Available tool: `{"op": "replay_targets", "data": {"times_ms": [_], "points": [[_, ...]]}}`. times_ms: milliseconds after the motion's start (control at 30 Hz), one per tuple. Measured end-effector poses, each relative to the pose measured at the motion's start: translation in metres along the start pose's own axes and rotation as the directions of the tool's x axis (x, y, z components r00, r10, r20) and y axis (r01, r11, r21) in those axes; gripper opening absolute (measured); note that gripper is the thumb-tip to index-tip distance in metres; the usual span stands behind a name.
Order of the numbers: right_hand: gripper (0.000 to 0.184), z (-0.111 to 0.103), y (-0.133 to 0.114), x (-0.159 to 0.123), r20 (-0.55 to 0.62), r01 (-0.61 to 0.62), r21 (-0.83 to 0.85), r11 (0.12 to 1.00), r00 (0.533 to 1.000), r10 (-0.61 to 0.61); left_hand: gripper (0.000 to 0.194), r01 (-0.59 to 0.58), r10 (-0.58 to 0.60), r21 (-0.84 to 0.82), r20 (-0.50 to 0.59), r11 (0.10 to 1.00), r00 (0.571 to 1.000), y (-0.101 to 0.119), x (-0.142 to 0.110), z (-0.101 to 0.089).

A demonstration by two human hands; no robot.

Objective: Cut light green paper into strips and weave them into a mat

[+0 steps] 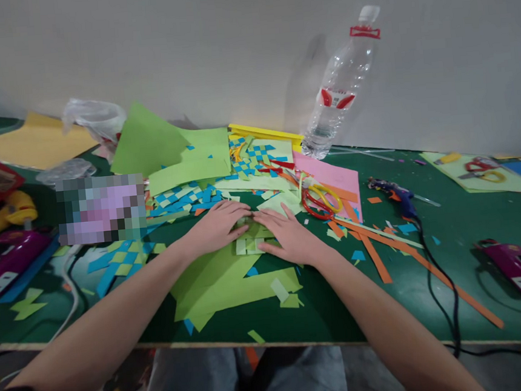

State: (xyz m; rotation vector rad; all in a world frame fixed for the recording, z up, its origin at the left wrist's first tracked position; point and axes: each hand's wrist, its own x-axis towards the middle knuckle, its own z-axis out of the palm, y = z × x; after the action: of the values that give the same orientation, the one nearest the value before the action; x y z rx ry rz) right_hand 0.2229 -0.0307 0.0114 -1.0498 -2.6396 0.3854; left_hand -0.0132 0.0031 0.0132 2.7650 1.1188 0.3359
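Note:
My left hand rests on the woven paper piece in front of me, its fingers stretched toward the right and its thumb a little apart. From the other side my right hand lies over the same piece with its fingers spread. The fingertips of both hands nearly meet at its far edge. Pale and darker green strips are interlaced in this piece, and the hands cover part of it. Beneath it lies a larger green paper sheet. Neither hand visibly grips anything.
Red-handled scissors lie beyond my right hand. A blue glue gun with a black cord sits farther right. A water bottle leans by the wall. Blue-green woven scraps and orange strips litter the green table.

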Motion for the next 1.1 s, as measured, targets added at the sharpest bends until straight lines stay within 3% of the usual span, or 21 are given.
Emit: {"op": "replay_targets", "data": {"times_ms": [567,700,833,967,1100], "points": [[0.067,-0.005,0.005,-0.003,-0.005,0.019,0.0,1.0,1.0,-0.019,0.037,0.016,-0.016,0.015,0.007,1.0,1.0,0.0,0.0,0.001],[0.056,-0.011,0.002,-0.002,-0.11,0.011,0.0,1.0,0.994,-0.011,0.038,0.04,-0.04,-0.009,-0.027,0.999,0.999,0.002,0.0,0.0],[0.031,-0.017,0.002,-0.002,-0.225,0.031,-0.056,0.998,0.974,-0.042,0.036,0.035,-0.037,-0.03,-0.088,0.999,0.995,0.006,0.0,-0.005],[0.018,-0.025,0.007,-0.005,-0.205,0.073,-0.127,0.989,0.974,-0.098,0.034,-0.015,0.012,-0.041,-0.092,0.999,0.996,0.011,0.0,-0.008],[0.021,-0.027,0.014,-0.007,-0.169,0.078,-0.182,0.98,0.98,-0.109,0.027,-0.078,0.07,-0.065,-0.114,0.995,0.991,0.014,-0.001,-0.007]]}}
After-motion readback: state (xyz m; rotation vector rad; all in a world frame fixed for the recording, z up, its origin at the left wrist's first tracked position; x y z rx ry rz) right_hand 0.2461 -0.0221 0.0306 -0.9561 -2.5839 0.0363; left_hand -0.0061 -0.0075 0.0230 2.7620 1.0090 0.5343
